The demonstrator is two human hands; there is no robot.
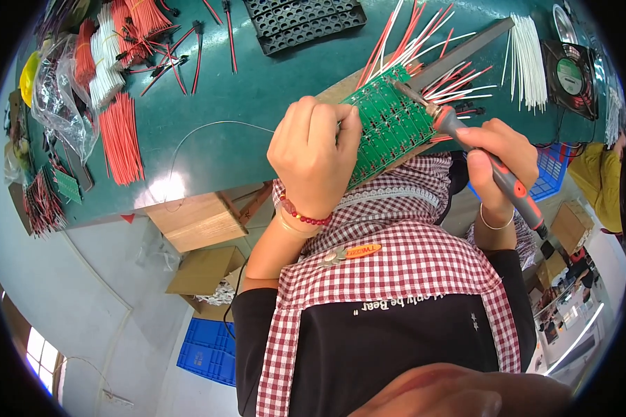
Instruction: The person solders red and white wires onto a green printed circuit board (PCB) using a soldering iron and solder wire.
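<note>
A green circuit board panel (389,125) lies tilted at the table's near edge, with rows of small parts on it. My right hand (504,156) grips a soldering iron (497,167) with a grey and orange handle; its metal tip is over the board's far right part. My left hand (316,149) is closed at the board's left edge, knuckles up. A thin silvery solder wire (219,124) loops over the table into this hand; its end between the fingers is hidden. Red and white wires (414,42) fan out beyond the board's far side.
A metal bar (466,52) lies by the board. White wires (526,62) and a fan (572,78) are at the right. Bundled red wires (122,135), a plastic bag (62,97) and a small green board (68,186) lie left. A black perforated tray (302,21) is at the back.
</note>
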